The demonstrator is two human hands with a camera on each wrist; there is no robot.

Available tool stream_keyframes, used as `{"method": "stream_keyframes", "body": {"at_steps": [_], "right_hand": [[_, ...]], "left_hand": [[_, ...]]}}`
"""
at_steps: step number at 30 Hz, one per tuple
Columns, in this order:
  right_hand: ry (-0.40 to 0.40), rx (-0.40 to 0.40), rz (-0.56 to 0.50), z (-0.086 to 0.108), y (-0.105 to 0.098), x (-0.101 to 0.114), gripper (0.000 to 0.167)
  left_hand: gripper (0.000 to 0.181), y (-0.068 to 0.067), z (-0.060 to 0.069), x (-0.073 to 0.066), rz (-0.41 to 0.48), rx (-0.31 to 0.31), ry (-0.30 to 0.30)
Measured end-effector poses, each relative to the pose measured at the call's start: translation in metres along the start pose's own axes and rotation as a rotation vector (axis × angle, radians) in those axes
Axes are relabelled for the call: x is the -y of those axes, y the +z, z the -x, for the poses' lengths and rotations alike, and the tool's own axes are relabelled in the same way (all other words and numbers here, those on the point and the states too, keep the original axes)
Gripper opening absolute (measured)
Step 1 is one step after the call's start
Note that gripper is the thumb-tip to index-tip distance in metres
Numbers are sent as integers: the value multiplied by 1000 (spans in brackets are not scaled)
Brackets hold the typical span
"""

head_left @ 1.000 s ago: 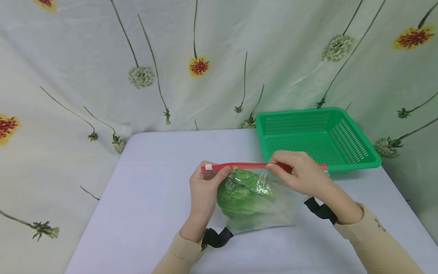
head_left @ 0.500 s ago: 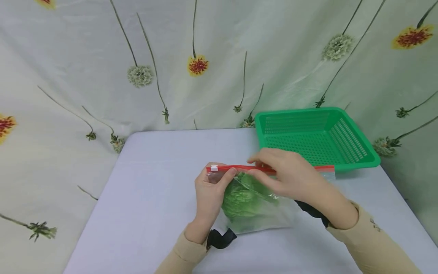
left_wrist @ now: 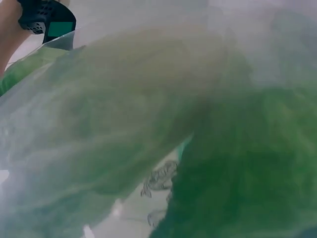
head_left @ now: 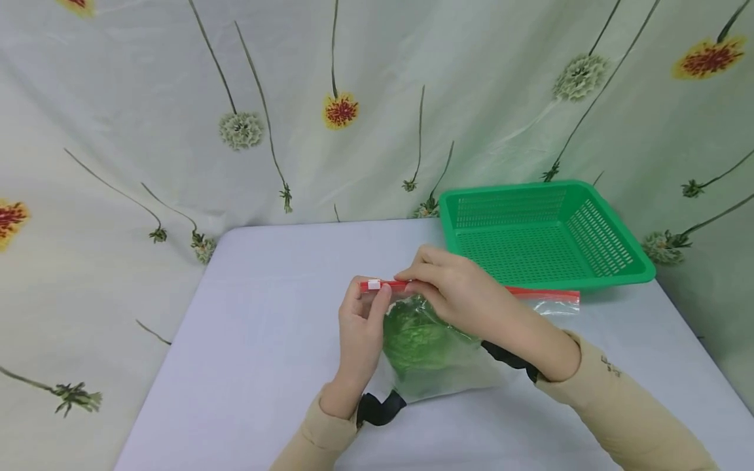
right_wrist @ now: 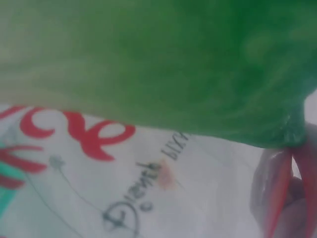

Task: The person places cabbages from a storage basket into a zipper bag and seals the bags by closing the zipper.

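Observation:
A clear zip bag (head_left: 456, 376) with a red zip strip holds a green head of lettuce (head_left: 415, 333). My left hand (head_left: 360, 327) pinches the strip's left end, thumb in front, beside a white slider (head_left: 374, 285). Just right of it, my right hand (head_left: 456, 288) pinches the same strip between thumb and fingers. In the right wrist view two red strip edges (right_wrist: 281, 198) stand apart near a finger (right_wrist: 265, 183). Lettuce leaves (left_wrist: 247, 163) behind plastic fill most of the left wrist view. The right forearm hides part of the bag.
A green plastic basket (head_left: 624, 275) stands at the table's back right, behind the bag. White cloth covers the table (head_left: 265, 327). A flowered curtain (head_left: 377, 59) hangs behind it. A black wrist device (left_wrist: 47, 20) shows in the left wrist view.
My right hand has slid leftward along the red strip, close to the left hand. The left hand and the bag's left end have shifted slightly right.

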State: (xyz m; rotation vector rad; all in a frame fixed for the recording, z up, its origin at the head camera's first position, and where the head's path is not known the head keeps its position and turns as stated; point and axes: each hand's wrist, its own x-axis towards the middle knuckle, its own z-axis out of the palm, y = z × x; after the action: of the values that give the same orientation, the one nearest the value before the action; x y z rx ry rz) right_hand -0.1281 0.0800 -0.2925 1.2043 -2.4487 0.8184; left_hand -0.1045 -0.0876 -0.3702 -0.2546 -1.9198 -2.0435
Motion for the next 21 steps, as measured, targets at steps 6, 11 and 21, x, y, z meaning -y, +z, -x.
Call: {"method": "stream_keyframes", "body": {"at_steps": [6,11,21], "right_hand": [[-26,1,61,-3,-3,-4,11],[-5,2,71,-4,1,-4,8],[-101,-129,3,-4,12,-4,9]], "left_hand": [[17,-3,1,2,17,-23,124],[18,-1,-2,3,32,-54,244],[14,10,0,-1,-22,-29,296]]}}
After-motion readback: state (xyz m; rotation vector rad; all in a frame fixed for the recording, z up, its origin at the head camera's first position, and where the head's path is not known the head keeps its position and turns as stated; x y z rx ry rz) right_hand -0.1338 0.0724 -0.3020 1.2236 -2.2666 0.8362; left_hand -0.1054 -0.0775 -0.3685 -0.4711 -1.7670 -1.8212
